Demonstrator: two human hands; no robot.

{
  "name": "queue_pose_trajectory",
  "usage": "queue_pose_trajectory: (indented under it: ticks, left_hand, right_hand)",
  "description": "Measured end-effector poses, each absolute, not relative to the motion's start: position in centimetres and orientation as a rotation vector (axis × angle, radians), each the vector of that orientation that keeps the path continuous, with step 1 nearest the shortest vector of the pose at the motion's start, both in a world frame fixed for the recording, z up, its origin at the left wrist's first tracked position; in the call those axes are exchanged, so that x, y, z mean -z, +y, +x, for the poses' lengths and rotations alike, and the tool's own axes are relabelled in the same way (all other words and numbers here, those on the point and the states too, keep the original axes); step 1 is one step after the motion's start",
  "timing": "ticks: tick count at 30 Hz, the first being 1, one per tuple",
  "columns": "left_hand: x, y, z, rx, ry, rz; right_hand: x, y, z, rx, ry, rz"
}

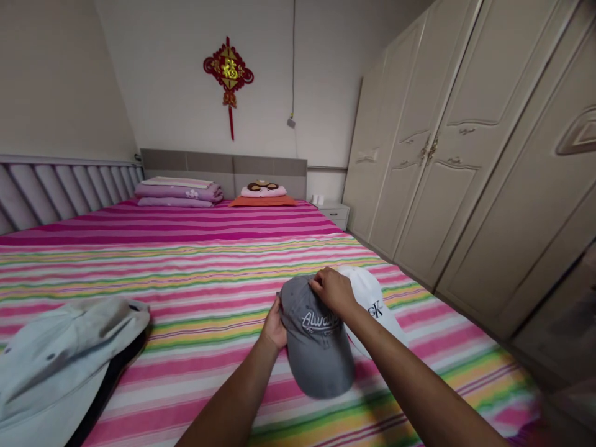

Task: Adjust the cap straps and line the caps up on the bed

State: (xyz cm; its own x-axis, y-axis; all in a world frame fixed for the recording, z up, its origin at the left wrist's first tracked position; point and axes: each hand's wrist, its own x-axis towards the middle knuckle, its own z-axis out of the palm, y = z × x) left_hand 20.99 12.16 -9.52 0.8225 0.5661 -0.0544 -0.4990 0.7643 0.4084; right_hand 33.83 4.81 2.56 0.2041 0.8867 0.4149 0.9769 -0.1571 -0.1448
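Note:
A grey baseball cap (316,354) with white "Always" lettering is between my hands over the striped bed, its brim toward me. My left hand (274,326) grips the cap's left side, the fingers partly hidden behind it. On the crown's upper right, my right hand (334,288) rests with its fingers bent and pressed onto the fabric. Just behind and to the right lies a white baseball cap (367,292) with dark letters, partly covered by my right hand and forearm. A pale grey-blue cap (69,354) with a dark underside sits at the near left.
The bed (195,273) carries a striped sheet. Folded purple bedding (179,194) and a pink pillow stack (263,191) lie near the headboard (209,164). A railing (65,186) runs along the left, a wardrobe (419,161) along the right, with a nightstand (335,214) beyond the bed.

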Motion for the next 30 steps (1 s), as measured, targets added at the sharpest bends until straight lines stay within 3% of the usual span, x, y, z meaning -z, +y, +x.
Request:
queue_pose_trajectory:
  ticks: [17,24,30]
  left_hand:
    - [8.3,12.7,21.2,-0.798,0.848,0.685]
    - [6.5,9.9,16.7,-0.995,1.082,0.922]
    - [8.0,4.2,9.4,-1.06,1.043,1.096]
  right_hand:
    - [-0.9,7.9,34.6,0.232,-1.639,-2.226]
    - [-1.4,6.3,35.0,0.232,-1.545,-2.136]
    - [0.6,-1.3,32.9,0.239,-1.46,-1.995]
